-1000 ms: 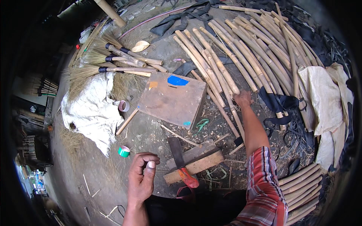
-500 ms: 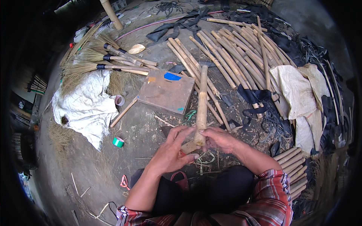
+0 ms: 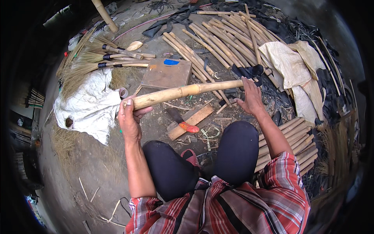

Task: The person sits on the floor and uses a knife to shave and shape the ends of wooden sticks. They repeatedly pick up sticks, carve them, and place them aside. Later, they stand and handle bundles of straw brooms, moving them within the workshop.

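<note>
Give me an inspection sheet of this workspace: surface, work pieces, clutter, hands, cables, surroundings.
Surface: bare ground, littered with pale scraps.
Work pieces: bamboo pole held crosswise; orange-handled knife on a wood block.
Clutter: white sheet, black strips.
Hands: left hand grips the pole's left end; right hand, open, at its other end.
Cables: nothing electrical seen; pink hose or cord on the ground.
Surroundings: brooms, bamboo pile, wooden box.

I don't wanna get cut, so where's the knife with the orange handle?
In the head view, the knife lies slightly left of centre, across the wooden blocks, beyond the person's knees and below the bamboo pole.
</note>
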A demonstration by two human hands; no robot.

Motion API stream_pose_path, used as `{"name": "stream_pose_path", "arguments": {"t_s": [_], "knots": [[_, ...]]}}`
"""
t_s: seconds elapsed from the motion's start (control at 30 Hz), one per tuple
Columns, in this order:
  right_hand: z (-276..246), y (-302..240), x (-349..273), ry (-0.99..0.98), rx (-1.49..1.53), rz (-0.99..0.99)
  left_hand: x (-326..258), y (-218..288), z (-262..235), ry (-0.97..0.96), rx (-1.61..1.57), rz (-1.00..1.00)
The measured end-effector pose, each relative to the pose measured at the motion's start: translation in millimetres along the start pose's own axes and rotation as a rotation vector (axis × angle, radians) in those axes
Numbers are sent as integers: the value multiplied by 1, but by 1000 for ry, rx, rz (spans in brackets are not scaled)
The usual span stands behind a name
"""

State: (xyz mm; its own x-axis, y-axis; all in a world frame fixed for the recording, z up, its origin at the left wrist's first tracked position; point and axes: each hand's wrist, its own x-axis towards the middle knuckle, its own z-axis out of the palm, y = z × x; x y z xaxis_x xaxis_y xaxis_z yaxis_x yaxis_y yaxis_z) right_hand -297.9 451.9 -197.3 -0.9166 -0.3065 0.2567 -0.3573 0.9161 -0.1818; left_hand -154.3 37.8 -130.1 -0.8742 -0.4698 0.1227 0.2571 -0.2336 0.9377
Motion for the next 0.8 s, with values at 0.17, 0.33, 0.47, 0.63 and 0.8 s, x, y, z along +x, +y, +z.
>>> {"name": "stream_pose_path", "arguments": {"t_s": [0.17,0.33,0.47,0.63,0.8], "knots": [[-19,28,-38,95,-33,-16,0,0,8,4,-189,-88],[-46,56,-103,108,-47,205,22,-25,-2,203,-106,-76],[-39,78,-177,121,177,555,48,-46,-50,431,133,51],[23,100,-250,396,779,1266,54,-78,-80,446,533,-85],[65,136,-299,606,516,1587,50,-78,-78,321,442,-147]]}}
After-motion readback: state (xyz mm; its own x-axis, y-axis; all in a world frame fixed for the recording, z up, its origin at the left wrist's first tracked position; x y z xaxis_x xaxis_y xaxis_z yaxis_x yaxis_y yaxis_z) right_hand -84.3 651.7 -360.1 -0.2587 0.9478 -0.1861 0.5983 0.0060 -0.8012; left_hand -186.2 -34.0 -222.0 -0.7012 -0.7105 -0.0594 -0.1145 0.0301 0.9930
